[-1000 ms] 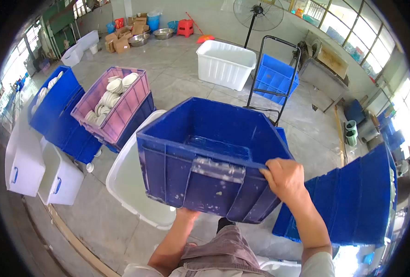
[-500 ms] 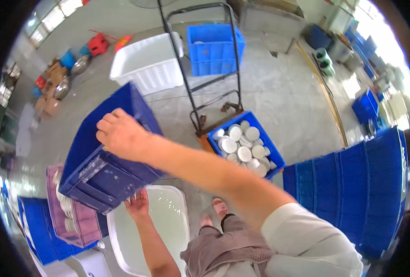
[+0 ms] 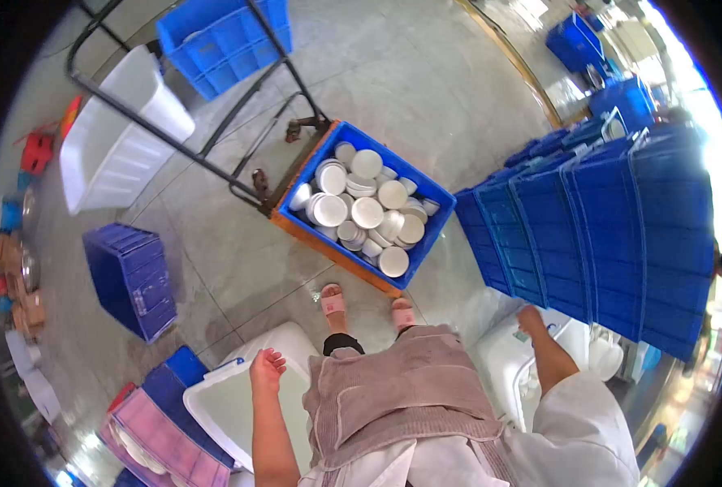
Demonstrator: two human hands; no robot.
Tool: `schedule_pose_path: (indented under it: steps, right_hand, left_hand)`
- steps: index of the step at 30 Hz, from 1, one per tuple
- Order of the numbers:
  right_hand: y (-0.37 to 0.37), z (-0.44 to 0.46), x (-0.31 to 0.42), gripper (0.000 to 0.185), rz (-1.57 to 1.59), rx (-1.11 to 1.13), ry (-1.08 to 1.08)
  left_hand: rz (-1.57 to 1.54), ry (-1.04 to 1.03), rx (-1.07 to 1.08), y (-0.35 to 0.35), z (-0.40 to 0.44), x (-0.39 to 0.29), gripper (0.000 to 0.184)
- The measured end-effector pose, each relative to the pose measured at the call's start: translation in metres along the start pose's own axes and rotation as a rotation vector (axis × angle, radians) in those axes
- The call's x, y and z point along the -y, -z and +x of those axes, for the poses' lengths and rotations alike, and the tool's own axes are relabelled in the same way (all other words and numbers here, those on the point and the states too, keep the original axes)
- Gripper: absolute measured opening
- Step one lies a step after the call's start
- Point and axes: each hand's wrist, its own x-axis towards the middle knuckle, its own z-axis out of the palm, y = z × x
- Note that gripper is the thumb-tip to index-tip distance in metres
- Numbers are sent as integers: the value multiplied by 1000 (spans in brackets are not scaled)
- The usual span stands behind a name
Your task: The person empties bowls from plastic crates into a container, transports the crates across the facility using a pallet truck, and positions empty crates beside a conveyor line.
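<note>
My left hand (image 3: 269,365) is empty, its fingers apart and slightly curled, over the rim of a white tub (image 3: 239,406) of water. My right hand (image 3: 530,320) is at the rim of another white tub (image 3: 499,349) on the right; its fingers are too small to make out. On the floor at the left stands the dark blue crate (image 3: 131,280), apart from both hands. In front of my feet a blue crate (image 3: 438,233) full of white dishes (image 3: 367,213) sits on a trolley (image 3: 296,231).
A tall row of stacked blue crates (image 3: 588,235) stands on the right. Pink crate (image 3: 166,438) with dishes is at the lower left. White bin (image 3: 121,138) and light blue crate (image 3: 231,49) lie beyond the trolley's black handle (image 3: 166,138).
The dark blue crate has left both hands and now stands on the floor at the left. My right hand has swung across to the right-hand tub, and the view has turned right and down.
</note>
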Motion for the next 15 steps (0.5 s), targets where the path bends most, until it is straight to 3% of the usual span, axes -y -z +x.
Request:
schedule_pose_path:
  steps: [2,4,6,7,10,11,12,13,15]
  right_hand:
    - [6,23,-16,22,580,-15,-41]
    - [-16,52,6,20,926,56,3]
    - [-22,69,85,12,1050,131,-114]
    - [-46,84,111,16,1164,196,-26]
    - [-117,139,196,28,1111,302,-63]
    - [-135,155,224,34,1068,346,-40]
    - [-157,170,247,38,1073,227,16]
    - [-179,182,263,41,1109,167,70]
    - [-192,194,298,44,1205,91,177]
  left_hand:
    - [195,23,-87,-14,12,-16,23]
    - [280,20,-138,-25,5,-22,18]
    - [451,-14,-215,-49,16,5,19]
    - [531,-33,-258,-44,13,20,19]
    - [617,22,-426,26,-29,102,20]
    - [530,74,-499,42,-57,139,22]
    - [510,315,-535,114,-73,188,23]
    - [433,411,-470,130,-115,221,24]
    - [454,532,-563,115,-163,272,24]
